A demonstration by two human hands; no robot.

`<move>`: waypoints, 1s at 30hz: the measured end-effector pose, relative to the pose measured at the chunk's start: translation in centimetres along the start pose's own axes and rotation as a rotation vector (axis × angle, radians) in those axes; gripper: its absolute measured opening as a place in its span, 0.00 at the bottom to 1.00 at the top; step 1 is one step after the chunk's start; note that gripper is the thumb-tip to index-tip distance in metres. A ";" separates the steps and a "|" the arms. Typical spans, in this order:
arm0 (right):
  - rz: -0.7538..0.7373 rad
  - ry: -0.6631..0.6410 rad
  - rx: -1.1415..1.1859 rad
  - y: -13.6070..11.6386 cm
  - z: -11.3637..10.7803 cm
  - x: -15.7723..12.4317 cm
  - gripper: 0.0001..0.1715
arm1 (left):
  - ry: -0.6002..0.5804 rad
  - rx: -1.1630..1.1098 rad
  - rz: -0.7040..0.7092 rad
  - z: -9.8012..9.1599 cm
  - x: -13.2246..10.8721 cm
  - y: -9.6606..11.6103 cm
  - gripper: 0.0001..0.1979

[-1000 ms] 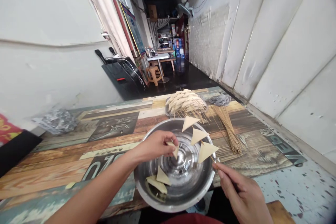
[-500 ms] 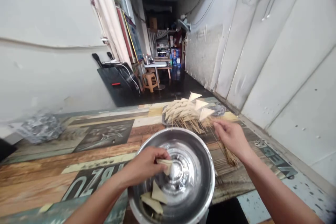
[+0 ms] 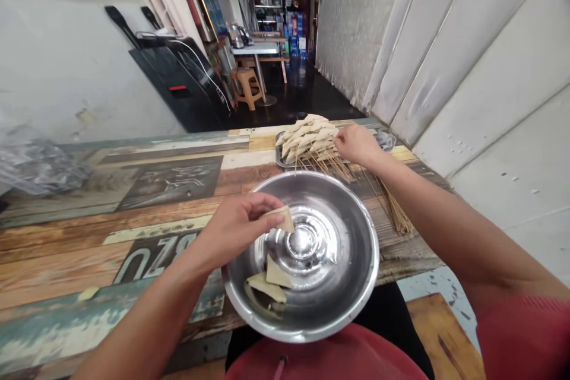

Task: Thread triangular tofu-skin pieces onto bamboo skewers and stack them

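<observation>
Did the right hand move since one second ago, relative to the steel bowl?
Yes. The right hand went from the near right rim of the steel bowl to beyond its far rim, onto the pile of skewered pieces.

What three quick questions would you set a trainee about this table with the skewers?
1. True or false: the left hand pinches a tan triangle above the steel bowl.
2. How many loose triangles lie in the bottom of the bowl?
3. The right hand is at: A) the skewered pile; B) a plastic bag; C) a stool.

Key: 1 true; 2 two; 3 A.
</observation>
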State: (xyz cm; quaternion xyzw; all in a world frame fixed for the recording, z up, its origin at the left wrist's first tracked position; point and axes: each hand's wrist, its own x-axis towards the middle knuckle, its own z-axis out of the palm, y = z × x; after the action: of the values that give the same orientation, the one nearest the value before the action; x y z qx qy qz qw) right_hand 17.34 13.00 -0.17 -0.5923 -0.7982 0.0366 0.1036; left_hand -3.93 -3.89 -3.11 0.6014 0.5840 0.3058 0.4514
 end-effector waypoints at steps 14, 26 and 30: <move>0.242 -0.185 -0.331 10.6 1.8 -9.5 0.18 | 0.038 -0.287 -0.069 1.1 0.6 0.5 0.16; 0.335 -0.150 -0.155 11.0 2.4 -7.6 0.13 | -0.072 -0.349 0.043 1.8 1.5 6.1 0.14; 0.312 -0.038 -0.051 12.1 2.9 -7.8 0.13 | -0.053 -0.455 0.033 1.7 1.9 7.2 0.17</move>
State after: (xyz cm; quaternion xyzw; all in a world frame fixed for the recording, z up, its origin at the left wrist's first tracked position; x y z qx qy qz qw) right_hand 30.26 9.38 -6.13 -0.7109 -0.6989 0.0431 0.0663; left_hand 0.89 -1.66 2.43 0.5014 0.4778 0.4211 0.5856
